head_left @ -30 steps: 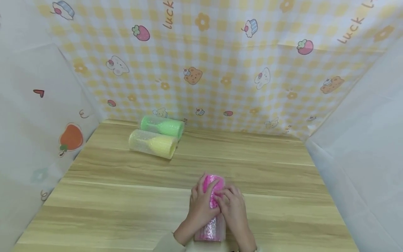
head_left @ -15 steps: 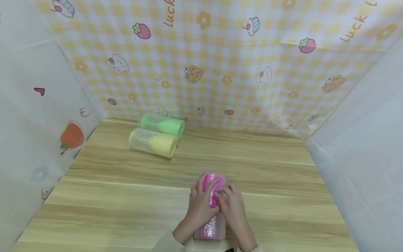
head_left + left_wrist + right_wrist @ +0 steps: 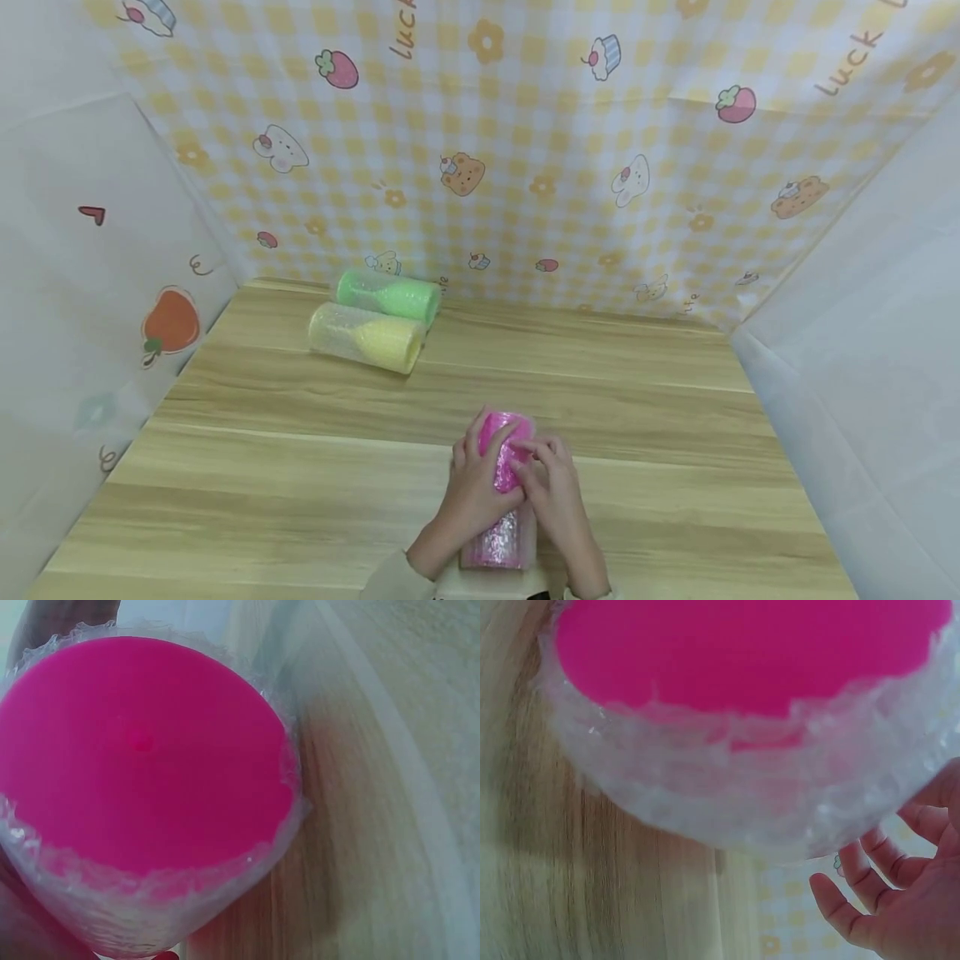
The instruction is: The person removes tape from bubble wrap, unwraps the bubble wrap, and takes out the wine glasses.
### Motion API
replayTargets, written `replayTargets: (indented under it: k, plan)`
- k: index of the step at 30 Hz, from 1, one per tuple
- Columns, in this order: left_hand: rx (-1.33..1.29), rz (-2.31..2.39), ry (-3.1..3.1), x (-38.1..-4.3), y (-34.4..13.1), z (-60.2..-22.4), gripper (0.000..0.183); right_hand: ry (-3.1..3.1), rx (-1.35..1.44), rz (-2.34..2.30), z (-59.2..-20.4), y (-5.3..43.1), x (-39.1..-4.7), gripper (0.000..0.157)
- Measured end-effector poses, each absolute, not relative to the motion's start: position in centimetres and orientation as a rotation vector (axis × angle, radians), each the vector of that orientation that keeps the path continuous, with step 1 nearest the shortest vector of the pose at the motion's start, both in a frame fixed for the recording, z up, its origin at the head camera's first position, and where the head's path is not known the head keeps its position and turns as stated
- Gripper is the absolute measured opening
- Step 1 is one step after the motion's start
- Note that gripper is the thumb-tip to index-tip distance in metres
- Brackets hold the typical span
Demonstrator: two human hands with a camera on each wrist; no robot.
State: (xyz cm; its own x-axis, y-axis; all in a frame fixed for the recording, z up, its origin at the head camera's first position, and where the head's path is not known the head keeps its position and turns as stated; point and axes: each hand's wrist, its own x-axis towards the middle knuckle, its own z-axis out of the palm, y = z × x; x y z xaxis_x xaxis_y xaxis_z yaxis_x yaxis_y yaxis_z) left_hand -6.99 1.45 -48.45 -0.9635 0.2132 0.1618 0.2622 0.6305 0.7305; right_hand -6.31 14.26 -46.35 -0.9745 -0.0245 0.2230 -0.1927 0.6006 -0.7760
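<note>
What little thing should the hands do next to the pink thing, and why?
Maybe the right hand should gently pick at the clear wrap, feeling for an edge to lift. That hand is right at the wrap, the left hand holds the pink thing, and the wrap goes around its sides.

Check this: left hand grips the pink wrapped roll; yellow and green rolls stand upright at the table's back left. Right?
Not upright: the head view shows the yellow roll and green roll lying on their sides at the table's back left. The left hand does grip the pink wrapped roll.
</note>
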Motion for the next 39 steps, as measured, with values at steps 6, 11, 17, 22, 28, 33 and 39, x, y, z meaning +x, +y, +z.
replayTargets:
  k: [6,11,17,22,28,33,39]
  plan:
    - [-0.412,-1.255,-2.776,-7.03,1.43,-48.42,0.084,-2.657,0.228,1.276,-46.13,14.17,-6.13,0.016]
    - [-0.423,-1.269,-2.769,-7.02,1.36,-48.34,0.087,-2.660,0.224,1.281,-46.13,14.11,-6.04,0.011]
    - [-0.407,-1.271,-2.783,-6.89,1.37,-48.22,0.085,-2.624,0.171,1.321,-46.58,14.16,-6.17,0.009]
    - [-0.407,-1.266,-2.792,-6.93,1.36,-48.19,0.085,-2.609,0.177,1.327,-46.78,14.13,-6.28,0.011]
    - [-0.412,-1.239,-2.794,-6.97,1.41,-48.30,0.086,-2.629,0.191,1.284,-46.77,13.93,-6.34,0.012]
    - [-0.412,-1.241,-2.786,-6.97,1.43,-48.37,0.087,-2.647,0.211,1.241,-46.67,13.76,-6.30,0.015]
    - [-0.406,-1.246,-2.793,-6.99,1.48,-48.33,0.086,-2.688,0.196,1.185,-46.57,13.85,-6.33,0.021]
